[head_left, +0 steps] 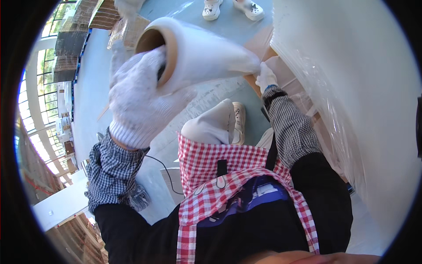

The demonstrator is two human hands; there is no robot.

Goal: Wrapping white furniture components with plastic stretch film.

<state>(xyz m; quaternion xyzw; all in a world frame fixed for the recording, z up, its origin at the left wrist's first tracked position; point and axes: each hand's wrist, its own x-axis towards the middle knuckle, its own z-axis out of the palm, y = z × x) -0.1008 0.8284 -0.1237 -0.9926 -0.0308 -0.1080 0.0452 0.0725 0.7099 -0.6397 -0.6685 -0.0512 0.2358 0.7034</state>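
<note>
My left hand [143, 94], in a white knit glove, is hooked into the open end of a large roll of clear stretch film [206, 53]. Its fingers reach inside the brown cardboard core and the thumb lies beneath the roll. The roll is tilted, with its core end up toward the left. At the far narrow end, my right hand [266, 78], also gloved, is closed on the film, close beside a wrapped stack; its fingertips are partly hidden. Loose clear film [325, 92] clings along the edge of a large white panel [373, 88] on my right.
Another person's white clogs [212, 9] stand on the grey-blue floor [176, 9] ahead. Cardboard boxes [72, 48] are stacked at the far left, near windows. Brown cardboard [285, 72] shows beside the panel. A black cable [165, 167] hangs near my left leg.
</note>
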